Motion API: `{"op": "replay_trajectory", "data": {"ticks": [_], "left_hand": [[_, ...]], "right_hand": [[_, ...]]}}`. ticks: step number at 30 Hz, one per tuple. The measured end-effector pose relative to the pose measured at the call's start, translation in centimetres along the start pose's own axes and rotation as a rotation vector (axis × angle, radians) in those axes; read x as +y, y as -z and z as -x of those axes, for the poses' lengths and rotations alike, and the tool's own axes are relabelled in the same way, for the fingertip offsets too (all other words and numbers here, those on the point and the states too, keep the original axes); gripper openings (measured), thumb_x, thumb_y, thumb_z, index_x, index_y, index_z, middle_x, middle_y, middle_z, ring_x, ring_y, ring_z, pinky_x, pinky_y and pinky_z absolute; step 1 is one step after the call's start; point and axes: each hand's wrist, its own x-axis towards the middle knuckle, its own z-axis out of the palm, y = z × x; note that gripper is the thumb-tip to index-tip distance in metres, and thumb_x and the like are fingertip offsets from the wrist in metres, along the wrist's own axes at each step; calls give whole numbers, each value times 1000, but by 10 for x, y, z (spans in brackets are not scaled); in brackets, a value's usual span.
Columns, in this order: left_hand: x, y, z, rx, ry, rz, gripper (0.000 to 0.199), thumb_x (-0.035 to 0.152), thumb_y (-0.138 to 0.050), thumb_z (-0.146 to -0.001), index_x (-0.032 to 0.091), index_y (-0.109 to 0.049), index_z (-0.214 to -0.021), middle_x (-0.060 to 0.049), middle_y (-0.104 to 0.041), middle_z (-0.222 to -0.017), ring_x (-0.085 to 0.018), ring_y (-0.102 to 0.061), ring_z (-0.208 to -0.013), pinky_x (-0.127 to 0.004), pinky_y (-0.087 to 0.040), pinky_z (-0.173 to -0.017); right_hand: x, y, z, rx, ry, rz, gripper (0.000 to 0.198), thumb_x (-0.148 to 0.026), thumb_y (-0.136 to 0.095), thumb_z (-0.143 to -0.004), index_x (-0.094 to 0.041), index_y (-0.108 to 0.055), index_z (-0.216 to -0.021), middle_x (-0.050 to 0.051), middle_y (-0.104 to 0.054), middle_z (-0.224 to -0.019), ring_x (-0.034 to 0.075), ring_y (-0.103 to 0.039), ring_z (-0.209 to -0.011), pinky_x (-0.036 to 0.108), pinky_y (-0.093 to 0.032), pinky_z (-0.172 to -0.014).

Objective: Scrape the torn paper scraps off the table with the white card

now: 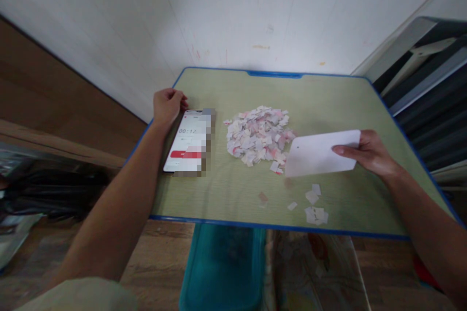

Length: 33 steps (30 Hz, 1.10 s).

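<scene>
My right hand [374, 153] grips a white card [321, 153] by its right end, thumb on top. The card is flat with rounded corners and a small hole near its left end. Its left edge reaches the right side of a heap of small torn paper scraps [257, 133], white with some pink. Loosely curled, my left hand [169, 104] rests at the table's left edge with nothing visible in it. Just beside it lies a phone [186, 143] showing 00:12, its right side blurred out. Several loose scraps [315, 215] lie nearer the front edge.
The pale green table [328, 102] has a blue rim and stands against a white wall [233, 19]. Below its front edge are a teal bin [222, 272] and a patterned bag or box [310, 277]. A grey folded frame [419, 53] leans at the right.
</scene>
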Motion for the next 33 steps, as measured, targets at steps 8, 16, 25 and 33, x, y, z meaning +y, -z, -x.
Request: {"op": "replay_trajectory", "data": {"ticks": [8,16,25,33], "left_hand": [[-5,-1,-2,-4,-23,-7,24,5,-49,-80,14,-56,-58,3,-51,-48,-8,-47,-43,-19,-35,-45],[0,-1,1,-4,6,-27,24,7,-49,-80,15,-55,-59,2,-53,-51,-8,-48,-45,-19,-37,-48],[-2,0,0,-8,-13,-29,23,6,-49,-79,15,-56,-59,3,-52,-50,-8,-49,-45,-18,-37,-47],[-3,0,-2,-7,-14,-19,24,4,-49,-78,15,-56,-58,3,-52,-48,-7,-48,-44,-17,-37,-45]], "right_hand": [[1,-2,1,-10,-21,-83,15,-28,-85,-55,-20,-73,-56,-3,-64,-49,9,-52,-39,18,-39,-37],[0,6,2,27,-48,-50,21,-30,-87,-54,-18,-71,-53,-2,-62,-47,10,-50,-37,18,-37,-35],[8,6,1,72,18,-40,23,-34,-86,-57,-18,-70,-53,-3,-61,-48,8,-49,-39,18,-36,-37],[9,7,-1,98,44,9,23,-33,-86,-61,-17,-70,-55,-1,-64,-52,9,-50,-42,19,-38,-39]]}}
